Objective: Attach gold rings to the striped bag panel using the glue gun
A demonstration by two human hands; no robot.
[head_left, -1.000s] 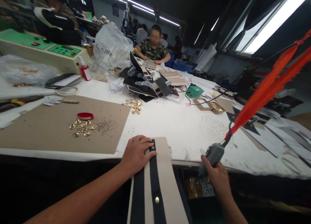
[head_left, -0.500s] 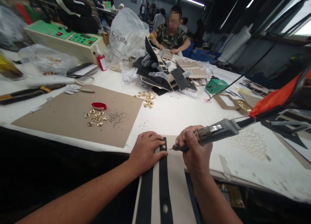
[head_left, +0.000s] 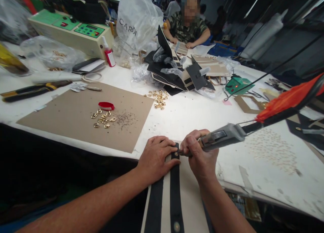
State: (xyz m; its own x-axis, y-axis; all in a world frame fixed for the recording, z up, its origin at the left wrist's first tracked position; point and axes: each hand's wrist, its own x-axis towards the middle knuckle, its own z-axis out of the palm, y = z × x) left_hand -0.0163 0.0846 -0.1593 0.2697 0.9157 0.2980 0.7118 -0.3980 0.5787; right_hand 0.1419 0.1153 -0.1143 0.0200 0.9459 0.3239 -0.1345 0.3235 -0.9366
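Note:
My right hand [head_left: 201,153] is wrapped round a grey electric screwdriver [head_left: 215,140] that slants down to the left. Its tip meets, or nearly meets, a small round metal fastener [head_left: 177,154] near the far end of a black strap [head_left: 175,189]. My left hand [head_left: 158,157] lies over the beige and black striped panel [head_left: 189,189], fingers and thumb stretched out, pressing the strap on either side of that fastener. A second round fastener [head_left: 176,226] shows on the strap nearer to me. The screwdriver's exact contact is partly hidden by my fingers.
A brown board [head_left: 73,115] at left bears gold rings [head_left: 103,118] and a red oval piece [head_left: 106,106]. More gold hardware [head_left: 160,99] lies beyond. Black panels [head_left: 167,76] are heaped mid-table, before a seated co-worker [head_left: 188,27]. Orange wrapping [head_left: 288,98] surrounds the screwdriver's upper end; small pieces [head_left: 273,147] lie right.
The screwdriver in my right hand has moved left, its tip going from beside the strap onto or close to the fastener. My left hand keeps its place on the strap. The view has shifted slightly.

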